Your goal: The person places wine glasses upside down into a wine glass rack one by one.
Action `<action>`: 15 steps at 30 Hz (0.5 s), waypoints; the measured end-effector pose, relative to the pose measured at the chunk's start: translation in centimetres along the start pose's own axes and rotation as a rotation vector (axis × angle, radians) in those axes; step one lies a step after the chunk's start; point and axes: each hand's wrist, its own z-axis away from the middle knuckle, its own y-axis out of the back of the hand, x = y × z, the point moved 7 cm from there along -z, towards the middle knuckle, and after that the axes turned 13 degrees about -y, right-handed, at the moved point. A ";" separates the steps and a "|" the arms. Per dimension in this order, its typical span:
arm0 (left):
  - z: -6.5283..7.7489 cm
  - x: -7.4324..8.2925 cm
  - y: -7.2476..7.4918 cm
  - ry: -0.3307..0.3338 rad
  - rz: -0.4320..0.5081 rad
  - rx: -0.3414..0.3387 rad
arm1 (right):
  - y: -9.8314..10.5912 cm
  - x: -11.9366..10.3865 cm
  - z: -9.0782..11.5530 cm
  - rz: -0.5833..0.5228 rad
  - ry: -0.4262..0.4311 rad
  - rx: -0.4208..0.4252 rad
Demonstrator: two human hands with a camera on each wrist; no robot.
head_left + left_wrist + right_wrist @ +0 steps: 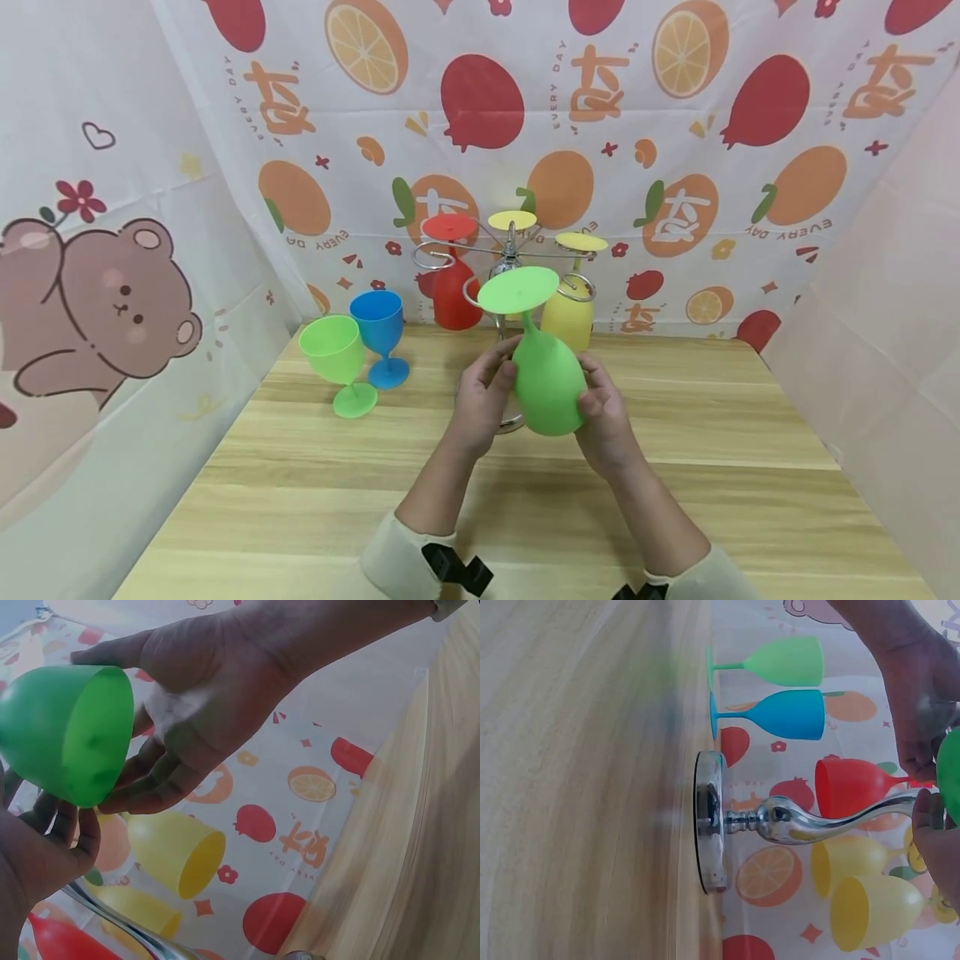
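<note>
An upside-down green goblet [550, 387] is held between both hands in front of a chrome rack [510, 250]. My left hand [480, 400] grips the bowl's left side, thumb toward me, some fingers hidden behind it. On the other side my right hand [606, 421] holds the bowl with thumb and fingers. The goblet's foot, uppermost, is beside a curled wire holder [471, 292]; contact between them cannot be made out. A red goblet [455, 296] and two yellow goblets [877, 911] hang upside down from the rack. The left wrist view shows the green bowl's mouth [101, 739].
To the left, a light green goblet [332, 350] and a blue goblet [377, 325] stand upright on the wooden table [300, 500]. The rack's round base [711, 823] rests on the table. A fruit-print cloth [480, 108] hangs behind, with cloth walls at both sides.
</note>
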 end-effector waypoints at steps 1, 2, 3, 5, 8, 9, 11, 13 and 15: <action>0.0 0.0 0.1 0.002 -0.009 0.011 | -0.1 0.0 0.0 0.007 -0.003 -0.002; -0.1 0.0 0.2 0.003 -0.016 0.022 | -0.2 0.0 0.0 0.015 -0.004 -0.007; -0.1 0.0 0.2 0.001 -0.018 0.032 | -0.2 0.0 -0.1 0.025 -0.007 -0.013; -0.1 0.0 0.3 -0.004 -0.020 0.050 | -0.3 0.0 -0.1 0.054 -0.010 -0.023; -0.2 0.2 0.4 -0.008 -0.024 0.084 | -0.5 0.0 -0.1 0.138 -0.019 -0.033; -0.2 0.2 0.4 -0.006 -0.027 0.097 | -0.6 0.0 -0.1 0.173 -0.022 -0.036; -0.2 0.2 0.5 -0.006 -0.036 0.123 | -0.7 -0.1 -0.1 0.241 -0.024 -0.036; -0.2 0.3 0.6 -0.007 -0.047 0.144 | -0.8 -0.2 -0.1 0.290 -0.021 -0.027; -0.3 0.4 0.7 -0.018 -0.056 0.157 | -0.7 -0.3 -0.2 0.309 -0.007 -0.015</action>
